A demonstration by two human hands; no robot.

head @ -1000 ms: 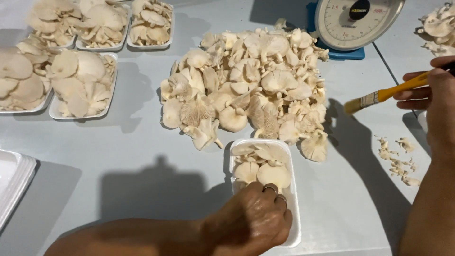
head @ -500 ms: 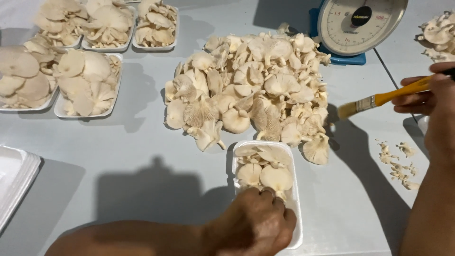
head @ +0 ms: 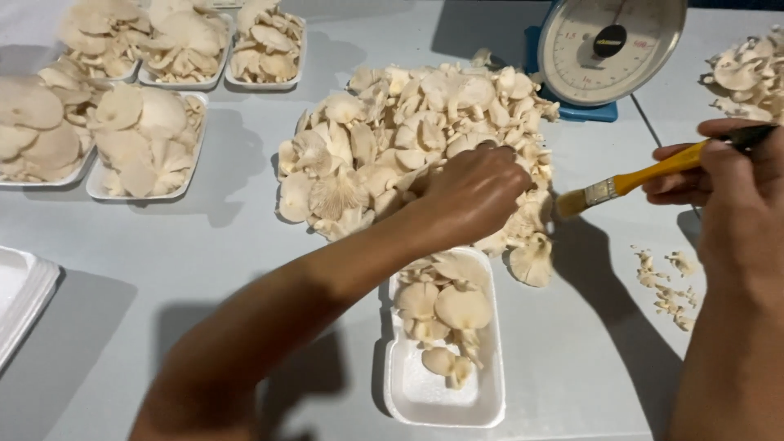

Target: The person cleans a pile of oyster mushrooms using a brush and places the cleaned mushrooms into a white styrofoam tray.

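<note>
L hand (head: 474,196) is knuckles-up on the near edge of the mushroom pile (head: 392,139), fingers curled down into it. Fingertips are hidden under the palm, so can't tell if it's pinching a mushroom or just touching. L forearm covers part of the pile and the top-left of the white tray (head: 425,392) below it; the tray is partly filled, mushrooms at its far end.

R hand (head: 727,184) is closed around the brush (head: 629,181). Handle end is buried in the fist. Brush long axis approx. horizontal, slightly tilted, bristles pointing left at the pile's right edge, just beside it.

Scale (head: 608,49) is cut off at the top. Filled trays (head: 139,139) sit at the far left, partly out of frame.
</note>
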